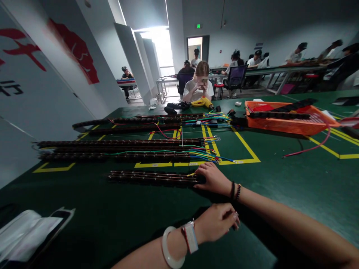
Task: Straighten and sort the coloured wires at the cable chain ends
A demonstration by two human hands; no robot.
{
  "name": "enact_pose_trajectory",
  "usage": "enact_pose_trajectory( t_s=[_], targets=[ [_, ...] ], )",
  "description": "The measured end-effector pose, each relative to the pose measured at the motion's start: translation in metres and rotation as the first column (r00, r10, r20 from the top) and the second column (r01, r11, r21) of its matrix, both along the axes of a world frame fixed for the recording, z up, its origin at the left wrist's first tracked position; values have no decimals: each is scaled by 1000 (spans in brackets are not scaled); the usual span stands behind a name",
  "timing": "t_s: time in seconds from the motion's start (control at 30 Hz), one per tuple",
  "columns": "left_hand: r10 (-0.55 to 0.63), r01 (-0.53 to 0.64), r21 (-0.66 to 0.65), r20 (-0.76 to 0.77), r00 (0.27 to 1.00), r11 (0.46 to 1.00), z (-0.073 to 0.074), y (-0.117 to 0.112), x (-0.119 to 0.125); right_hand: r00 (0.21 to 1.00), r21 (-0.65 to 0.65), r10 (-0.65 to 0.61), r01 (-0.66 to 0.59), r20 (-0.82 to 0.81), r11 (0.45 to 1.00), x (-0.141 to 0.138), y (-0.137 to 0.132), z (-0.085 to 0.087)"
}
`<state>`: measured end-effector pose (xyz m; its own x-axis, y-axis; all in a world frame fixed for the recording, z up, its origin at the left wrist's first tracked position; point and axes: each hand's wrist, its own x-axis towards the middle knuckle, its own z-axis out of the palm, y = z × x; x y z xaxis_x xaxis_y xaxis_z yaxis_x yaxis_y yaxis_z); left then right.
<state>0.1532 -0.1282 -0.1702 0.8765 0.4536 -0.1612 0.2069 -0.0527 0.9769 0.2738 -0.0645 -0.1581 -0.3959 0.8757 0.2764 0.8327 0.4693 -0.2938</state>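
White bangle: around the left forearm.
Left hand: half-curled, holding nothing visible.
Right hand: fingers closed on a dark wire bundle's end.

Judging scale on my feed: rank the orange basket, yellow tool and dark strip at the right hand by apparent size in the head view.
1. Orange basket
2. Dark strip, clearly thinner
3. Yellow tool, though farther away

Your wire bundle looks matt, the surface smooth, faintly glossy; the basket near the surface's far edge, plastic.
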Motion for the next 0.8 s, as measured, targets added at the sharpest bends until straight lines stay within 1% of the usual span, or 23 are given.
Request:
enact_pose_trajectory(
  t_s=[0.13,0.33,0.47,0.63,0.7,0.8],
  targets=[
    [3,-2,35,-26,1000,999,1,1,0,1000,38,15,-15,-24,999,2,5,0],
    [0,2,38,-52,999,999,4,2,0,999,99,25,-22,-25,995,-2,25,0],
    [7,-6,16,-36,999,1000,2,1,0,999,108,-2,7,-42,994,-6,41,-6],
    [1,-1,-17,-25,1000,1000,-2,1,0,999,161,-32,26,34,987,-7,53,-14],
    [9,-9,-28,-19,1000,1000,-3,1,1,997,185,-46,34,60,982,-8,53,-13],
    [16,-17,-65,-18,1000,998,-1,2,1,996,221,-68,55,50,974,-1,59,-5]
  ],
)
